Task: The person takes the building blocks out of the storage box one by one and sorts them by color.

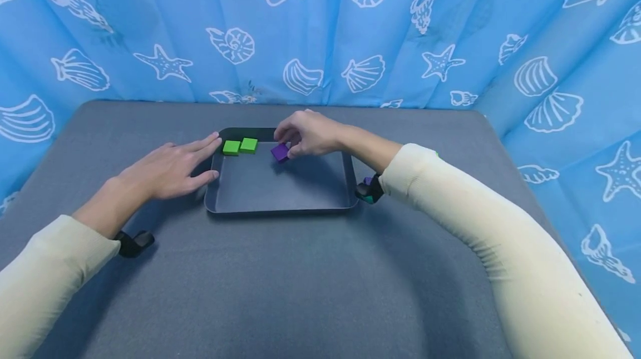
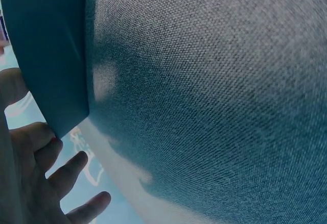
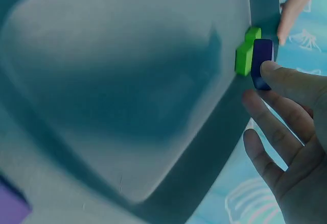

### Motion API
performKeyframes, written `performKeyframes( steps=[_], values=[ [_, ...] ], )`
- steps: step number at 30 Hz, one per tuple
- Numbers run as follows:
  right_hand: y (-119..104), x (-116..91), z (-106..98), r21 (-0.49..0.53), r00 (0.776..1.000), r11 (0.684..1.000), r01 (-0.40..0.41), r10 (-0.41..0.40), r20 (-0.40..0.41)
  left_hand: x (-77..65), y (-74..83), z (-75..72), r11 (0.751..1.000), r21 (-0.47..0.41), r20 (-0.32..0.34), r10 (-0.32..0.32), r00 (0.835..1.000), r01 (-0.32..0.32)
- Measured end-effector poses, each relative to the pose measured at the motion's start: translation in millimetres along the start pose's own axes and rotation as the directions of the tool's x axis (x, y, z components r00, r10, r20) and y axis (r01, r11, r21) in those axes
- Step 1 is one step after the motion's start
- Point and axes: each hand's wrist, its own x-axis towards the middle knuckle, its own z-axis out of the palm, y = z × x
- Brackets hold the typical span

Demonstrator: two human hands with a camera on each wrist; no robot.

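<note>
A dark baking tray (image 1: 280, 192) lies on the grey table, with two green square blocks (image 1: 231, 148) (image 1: 248, 145) side by side in its far left corner. Above the tray's far part, my right hand (image 1: 315, 133) pinches a purple square block (image 1: 280, 152) between thumb and fingers. In the right wrist view, that purple block (image 3: 262, 63) appears in front of the green blocks (image 3: 244, 56), tilted off the tray floor. My left hand (image 1: 167, 172) is at the tray's left rim, its fingers extended and fingertips touching the edge.
Right of the tray, partly hidden by my right wrist and its black strap, are a purple piece (image 1: 368, 180) and a teal piece (image 1: 368, 199). A bit of green (image 1: 437, 153) peeks from behind the sleeve. A blue seashell curtain (image 1: 320, 30) hangs behind the table.
</note>
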Motion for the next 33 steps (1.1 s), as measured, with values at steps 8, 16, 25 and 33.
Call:
performKeyframes(
  steps=[8, 16, 25, 33],
  values=[
    [17.3, -34.8, -21.7, 0.033, 0.999, 0.999, -0.023, 0.025, -0.043, 0.1, 0.7, -0.1, 1.0, -0.006, -0.002, 0.01, 1.0, -0.01],
    [36.3, -65.6, -37.0, 0.064, 0.99, 0.994, -0.093, 0.099, -0.098, -0.9, 1.0, -1.5, 1.0, -0.006, 0.007, -0.002, 1.0, 0.002],
    [61.7, -101.2, -43.9, 0.096, 0.979, 0.987, -0.13, 0.143, -0.144, -2.0, 0.5, -1.5, 1.0, -0.012, 0.006, 0.001, 1.0, -0.001],
    [81.4, -129.9, -45.2, 0.136, 0.963, 0.978, -0.159, 0.184, -0.195, -2.0, 1.7, -1.7, 1.0, -0.009, -0.007, 0.014, 1.0, -0.014]
  ],
)
